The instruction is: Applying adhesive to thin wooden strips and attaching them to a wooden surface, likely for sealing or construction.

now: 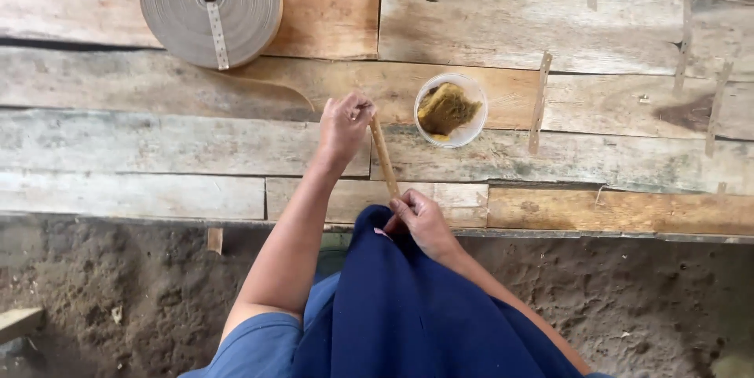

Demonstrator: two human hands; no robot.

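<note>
While a thin tan strip of flat banding [384,155] is stretched over the weathered wooden plank bench [157,150], its two ends are pinched — the far end by the left hand [343,124], the near end by the right hand [420,219] against a dark blue cloth on the lap [408,299]. Both hands are closed on the strip and held apart along it. Its long axis is laid roughly from 11 o'clock down to 5 o'clock. At 1 o'clock from the strip, just beside it, a small clear plastic cup of brownish-yellow paste [450,109] is seen; at 10 o'clock, well apart, a large grey coil of wound banding [210,5] is lying flat.
</note>
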